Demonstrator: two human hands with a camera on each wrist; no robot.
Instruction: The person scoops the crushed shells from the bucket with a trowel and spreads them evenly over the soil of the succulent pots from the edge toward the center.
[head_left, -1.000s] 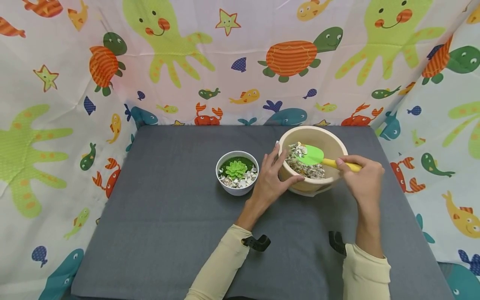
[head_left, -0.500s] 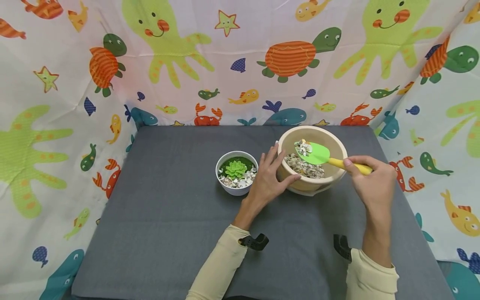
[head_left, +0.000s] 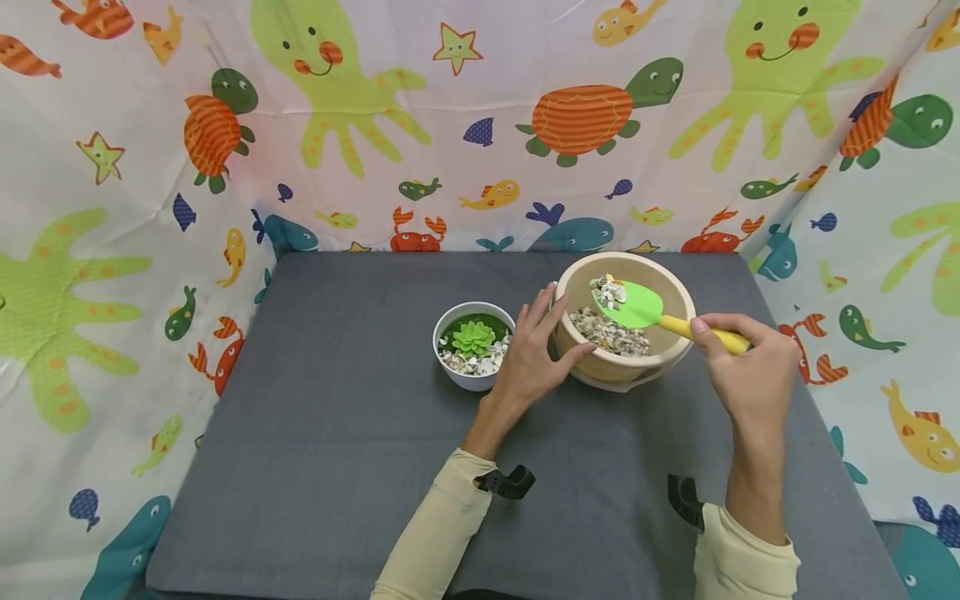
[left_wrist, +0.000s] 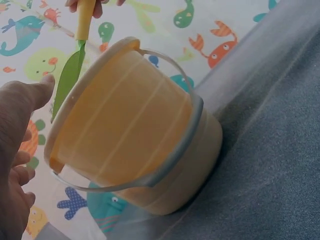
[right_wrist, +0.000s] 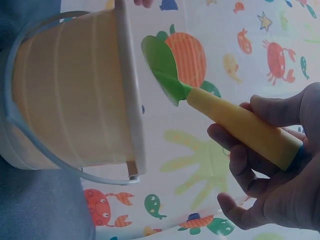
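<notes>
Three sides of printed cloth (head_left: 498,83) screen the gray-covered desk (head_left: 322,467) at left, back and right. The bucket (head_left: 663,283) stands upright on the desk, right of centre near the back edge. Its carrying handle (left_wrist: 196,117) hangs down outside, clear of the mouth. The bowl (head_left: 468,382) stands upright to the left of the bucket, near it but apart.

The left grip (head_left: 531,357) occupies the gap between bowl and bucket and obstructs the direct path between them. It is released, fingers extended beside the bucket rim; contact cannot be confirmed. The right grip (head_left: 753,362) grasps the scoop (head_left: 637,307) by its yellow end, thumb uppermost. The green blade is held above the bucket mouth.

The plant (head_left: 473,338) sits inside the bowl, with bowl pebbles (head_left: 461,363) along its front side. Bucket pebbles (head_left: 611,335) cover part of the bucket floor; supply remains. The smallest lot, the scoop load (head_left: 608,292), lies at the blade tip. Status, as judged: filling of the scoop is done; emptying it remains.
</notes>
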